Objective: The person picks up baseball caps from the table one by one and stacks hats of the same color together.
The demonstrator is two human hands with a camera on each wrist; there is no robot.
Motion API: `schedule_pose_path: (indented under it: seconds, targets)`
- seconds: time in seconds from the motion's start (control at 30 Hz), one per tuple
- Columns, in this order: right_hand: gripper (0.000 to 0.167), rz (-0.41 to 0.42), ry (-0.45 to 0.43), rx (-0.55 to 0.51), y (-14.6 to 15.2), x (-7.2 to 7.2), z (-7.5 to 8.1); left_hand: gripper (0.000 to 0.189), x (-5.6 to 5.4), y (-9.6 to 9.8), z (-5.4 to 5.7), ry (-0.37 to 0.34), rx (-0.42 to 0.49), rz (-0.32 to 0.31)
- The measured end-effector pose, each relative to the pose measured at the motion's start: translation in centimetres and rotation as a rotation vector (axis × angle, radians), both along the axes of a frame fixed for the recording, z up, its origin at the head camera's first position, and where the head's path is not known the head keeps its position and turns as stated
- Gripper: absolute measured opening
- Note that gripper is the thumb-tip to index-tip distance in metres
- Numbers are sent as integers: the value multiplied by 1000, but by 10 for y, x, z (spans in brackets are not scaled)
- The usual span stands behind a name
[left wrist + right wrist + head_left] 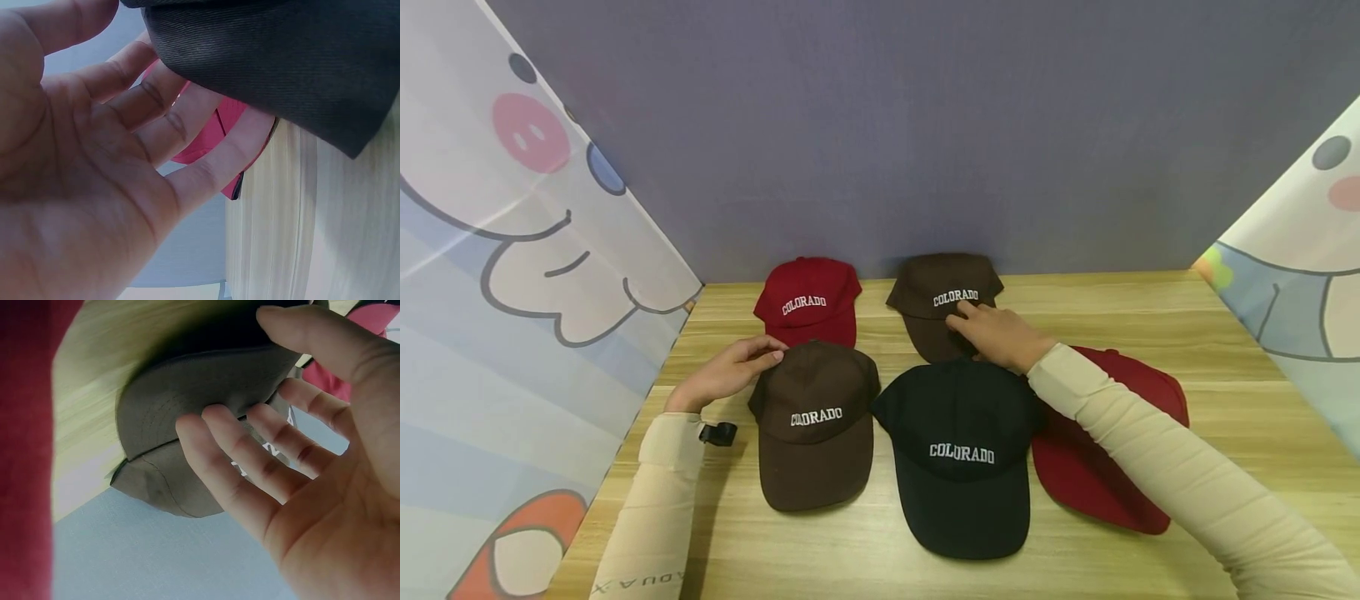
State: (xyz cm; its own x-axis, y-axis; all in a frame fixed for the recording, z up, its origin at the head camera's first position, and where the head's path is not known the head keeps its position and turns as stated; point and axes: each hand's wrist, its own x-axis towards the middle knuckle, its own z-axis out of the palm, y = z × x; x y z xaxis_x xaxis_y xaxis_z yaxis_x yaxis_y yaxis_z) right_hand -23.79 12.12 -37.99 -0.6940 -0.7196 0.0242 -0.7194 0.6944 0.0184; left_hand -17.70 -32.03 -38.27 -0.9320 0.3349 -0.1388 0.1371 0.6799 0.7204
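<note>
My left hand is at the upper left of the front brown cap, its fingertips right at the crown. In the left wrist view its fingers lie nearly straight beside the dark cloth, the thumb apart from them. Reaching over the black cap, my right hand has its fingertips at the brim and lettering of the back brown cap. The right wrist view shows those fingers spread and slightly bent in front of that cap, not curled round it. White COLORADO lettering marks these caps.
A red cap stands at the back left, just behind the front brown one. Another red cap lies at the right, partly under my right forearm. A grey wall bounds the wooden table; cartoon-printed panels flank it.
</note>
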Motion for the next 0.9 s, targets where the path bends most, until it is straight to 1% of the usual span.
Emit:
schedule_pose_path:
  seconds: [0.17, 0.23, 0.33, 0.43, 0.53, 0.63, 0.77, 0.8, 0.9]
  targets:
    - [54, -30, 12, 26, -1, -1, 2, 36, -1, 0, -1, -5, -6, 3]
    - [52, -46, 21, 38, -1, -1, 3, 36, -1, 1, -1, -1, -4, -7]
    - [49, -60, 59, 53, -1, 0, 4, 38, -1, 0, -1, 3, -10, -22]
    - [42, -76, 119, 49, -2, 0, 6, 39, 0, -2, -1, -6, -11, -17]
    - [33, -114, 175, 3, -3, 1, 7, 39, 1, -4, -1, -17, -10, -7]
    - [23, -147, 250, -88, -5, 2, 8, 39, 1, -6, -1, -18, -1, -9]
    - [11, -133, 377, -222, -3, 1, 11, 38, 0, -5, -1, -34, 7, 0]
    - [10, -129, 403, -241, -2, 1, 12, 38, 1, -5, -1, -38, 6, 5]
    - [7, -114, 452, -297, -1, 0, 14, 40, 1, -3, -1, -48, 6, 9]
